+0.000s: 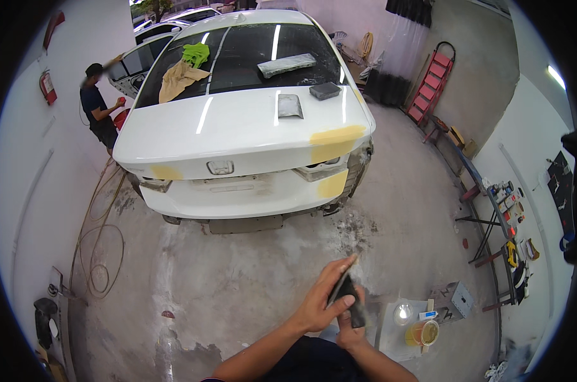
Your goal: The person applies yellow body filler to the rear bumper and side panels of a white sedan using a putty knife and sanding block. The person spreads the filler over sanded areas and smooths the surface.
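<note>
My left hand (323, 299) is closed around a dark, flat block (346, 291) that looks like a sanding block, its thumb lying across the near face. My right hand (350, 331) is at the block's lower end, fingers closed around it, partly hidden behind it. Both hands are low in the view, in front of my body and above the floor. Ahead stands a white car (237, 140), its trunk lid toward me, with a yellow patch of filler (334, 143) at the right corner and a smaller yellow patch (166, 172) on the left.
On the car lie a grey sheet (290, 106), a dark pad (324, 91), a long block (287, 65) and cloths (183, 81). Yellow tub (422, 333) stands right of my hands. A hose (97, 254) crosses the left floor. A person (98, 108) stands beside the car; a workbench (476, 175) lines the right.
</note>
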